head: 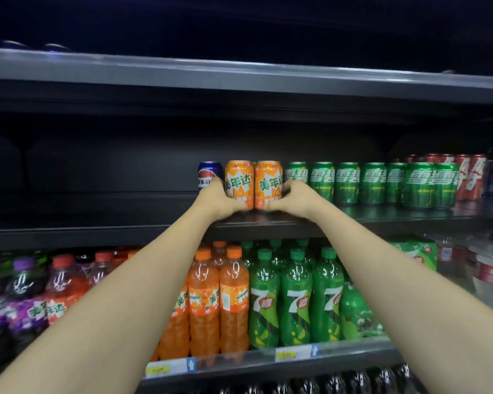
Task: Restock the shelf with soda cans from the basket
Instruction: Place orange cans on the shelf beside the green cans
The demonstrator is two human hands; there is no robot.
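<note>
A: Item, middle shelf [97,220]?
B: Dark matte metal, flat, straight front lip. Two orange cans, smooth glossy cylinders, upright and touching at the front edge: left orange can [239,183], right orange can [268,183].

A: Neighbours?
B: Blue can [209,173] just behind on the left; a row of green cans [373,182] on the right; red cans [467,174] beyond.

A: Open room?
B: Bare shelf stretches left of the blue can.

A: Hands?
B: Left hand [217,199] curled round the left orange can's base; right hand [292,197] curled round the right one's. Basket unseen.

A: Below?
B: Orange bottles [219,302] and green bottles [293,302], glossy plastic.
</note>
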